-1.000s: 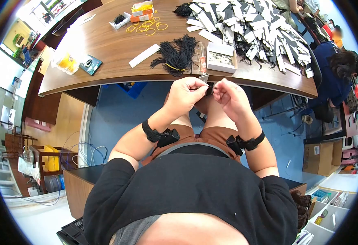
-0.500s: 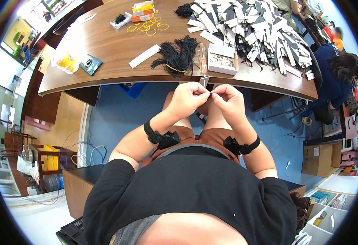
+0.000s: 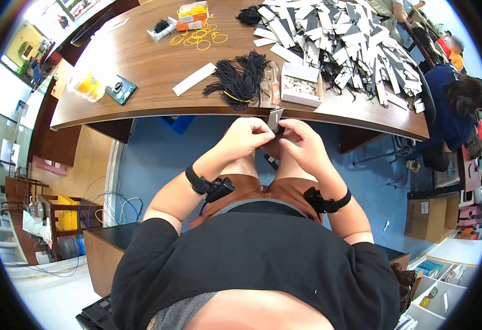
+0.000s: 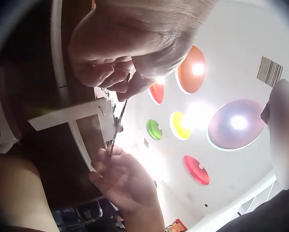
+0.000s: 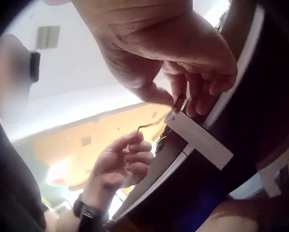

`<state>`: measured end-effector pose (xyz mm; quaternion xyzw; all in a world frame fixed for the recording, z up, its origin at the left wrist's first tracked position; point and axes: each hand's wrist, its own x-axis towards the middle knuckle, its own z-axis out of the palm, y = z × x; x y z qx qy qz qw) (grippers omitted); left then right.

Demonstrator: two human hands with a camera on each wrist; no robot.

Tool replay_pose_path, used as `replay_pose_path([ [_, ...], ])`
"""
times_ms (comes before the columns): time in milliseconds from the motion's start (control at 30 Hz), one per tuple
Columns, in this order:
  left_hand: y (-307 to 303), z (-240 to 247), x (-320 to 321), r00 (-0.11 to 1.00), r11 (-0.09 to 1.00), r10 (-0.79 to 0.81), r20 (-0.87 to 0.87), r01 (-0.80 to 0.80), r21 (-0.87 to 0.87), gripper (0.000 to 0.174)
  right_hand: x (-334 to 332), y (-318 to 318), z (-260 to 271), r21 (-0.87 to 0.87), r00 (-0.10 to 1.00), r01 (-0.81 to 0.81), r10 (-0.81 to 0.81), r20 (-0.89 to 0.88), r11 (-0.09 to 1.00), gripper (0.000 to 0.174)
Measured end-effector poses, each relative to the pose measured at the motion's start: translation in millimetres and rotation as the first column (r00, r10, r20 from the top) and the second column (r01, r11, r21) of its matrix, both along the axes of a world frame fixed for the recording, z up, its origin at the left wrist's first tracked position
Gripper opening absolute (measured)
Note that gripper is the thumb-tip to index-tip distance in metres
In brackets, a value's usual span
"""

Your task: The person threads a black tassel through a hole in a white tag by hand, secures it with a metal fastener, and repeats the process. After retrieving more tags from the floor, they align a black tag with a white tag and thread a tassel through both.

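Note:
In front of the table edge my left hand [image 3: 245,137] pinches a thin black cord [image 4: 121,112] between thumb and fingertips. A small roundish piece [image 4: 119,127] sits on the cord between the hands. My right hand [image 3: 306,144] is close beside it, its fingertips at the cord's other end, with a dark bit showing between thumb and finger in the right wrist view. A pale flat strip [image 5: 205,141] with a small hole near one end overlaps the right fingertips there. The left hand [image 5: 121,162] in that view has a short cord end sticking up from its fingertips.
On the table [image 3: 147,71] lie a bundle of black cords [image 3: 240,80], a white strip [image 3: 195,79], an orange-handled tool [image 3: 275,92], an open box of small parts [image 3: 301,85] and a large heap of white and black tags [image 3: 340,47]. Yellow bands [image 3: 200,39] lie farther back.
Both hands have lowered slightly toward the body. Their fingertips, together half a second ago, stand a little apart now, the right thumb and forefinger spread wider in the head view.

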<state>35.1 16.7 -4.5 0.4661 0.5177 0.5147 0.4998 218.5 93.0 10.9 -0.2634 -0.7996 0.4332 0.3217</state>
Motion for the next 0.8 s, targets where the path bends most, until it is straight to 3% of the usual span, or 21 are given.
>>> replay_pose_path([
  [67, 6.1, -5.9, 7.1, 0.995, 0.999, -0.018, 0.100, 0.015, 0.033, 0.013, -11.5, -7.2, 6.9, -0.301, 0.990, -0.089, 0.051, -0.130, 0.949, 0.019],
  [100, 7.8, -2.7, 6.0, 0.993, 0.999, 0.008, 0.121, -0.003, -0.041, 0.014, -13.5, -8.4, 8.2, -0.437, 0.978, -0.146, 0.062, -0.200, 0.888, 0.017],
  [200, 4.4, 13.1, -1.7, 0.982, 0.987, -0.043, 0.184, 0.070, -0.142, 0.013, -11.3, -5.0, 8.5, -0.226, 1.000, -0.004, 0.007, 0.011, 0.974, 0.009],
  [300, 3.3, 8.5, 0.1, 0.994, 0.995, 0.038, 0.103, -0.028, -0.099, 0.014, -8.7, -5.1, -2.0, -0.281, 0.994, 0.102, -0.106, 0.003, 0.954, 0.006],
  [433, 5.1, 3.4, 0.1, 0.988, 0.993, 0.094, 0.120, -0.085, -0.078, 0.013, -5.8, -2.8, -12.6, -0.365, 0.996, 0.053, -0.076, -0.050, 0.929, 0.007],
  [533, 8.7, -5.2, 4.9, 0.985, 0.985, 0.170, -0.020, -0.170, 0.025, 0.012, -7.3, -0.6, -16.4, -0.502, 0.992, -0.034, -0.031, -0.121, 0.864, 0.008],
  [600, 8.6, -2.0, 4.9, 0.983, 0.995, 0.096, -0.157, -0.089, 0.052, 0.012, -7.9, 3.9, -21.2, -0.548, 0.992, -0.080, 0.016, -0.121, 0.833, 0.008],
  [733, 9.4, -1.2, 6.5, 0.957, 0.990, 0.109, -0.270, -0.080, 0.116, 0.011, -11.6, 12.6, -30.0, -0.278, 0.993, 0.025, -0.057, -0.106, 0.960, 0.009],
  [800, 9.7, 3.6, 4.7, 0.834, 0.971, 0.195, -0.517, -0.092, 0.219, 0.011, -10.2, 17.8, -25.7, -0.270, 0.995, 0.070, -0.086, -0.046, 0.960, 0.007],
])
